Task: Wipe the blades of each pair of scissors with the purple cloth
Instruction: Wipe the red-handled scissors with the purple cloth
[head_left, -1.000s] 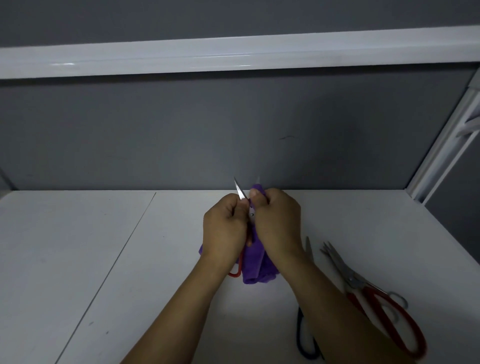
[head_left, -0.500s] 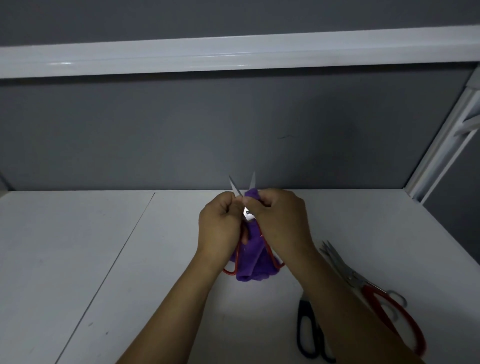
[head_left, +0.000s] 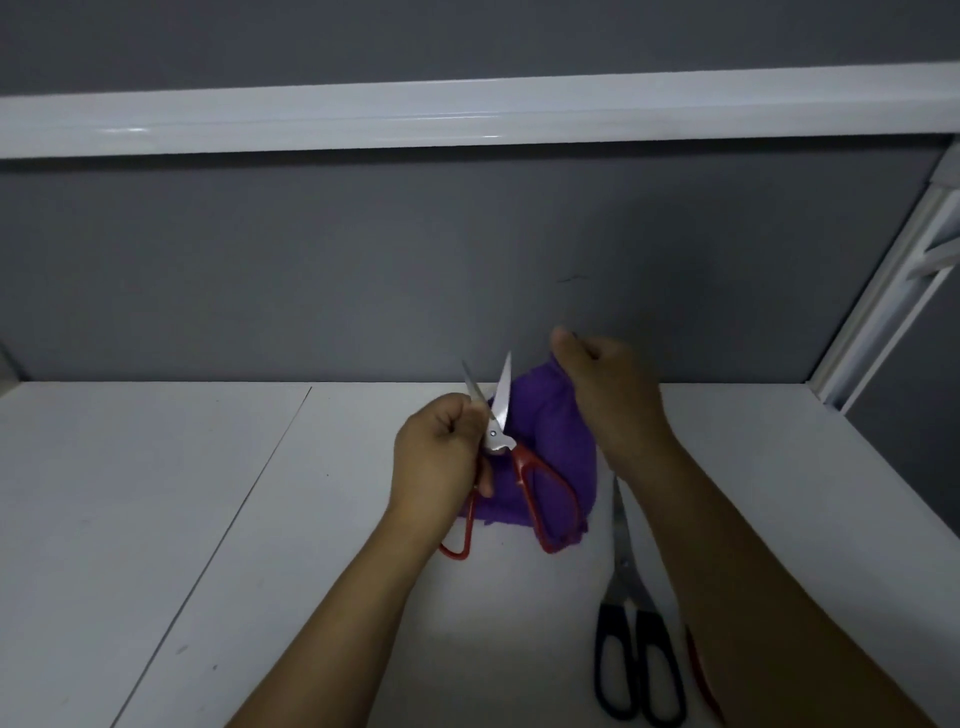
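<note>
Two blades (head_left: 502, 396) splayed on red-handled scissors (head_left: 522, 465); purple cloth (head_left: 550, 422) bunched behind.

Two bare hands raised over the surface, each gripping something.

The left hand (head_left: 441, 457) is curled into a fist around the red-handled scissors (head_left: 521, 464) near the pivot, knuckles facing the camera, its forearm rising from the bottom centre. The right hand (head_left: 613, 395) sits higher and further back, fingers curled around the top of the purple cloth (head_left: 550, 431), thumb tip pointing up-left, forearm running in from the lower right.
</note>
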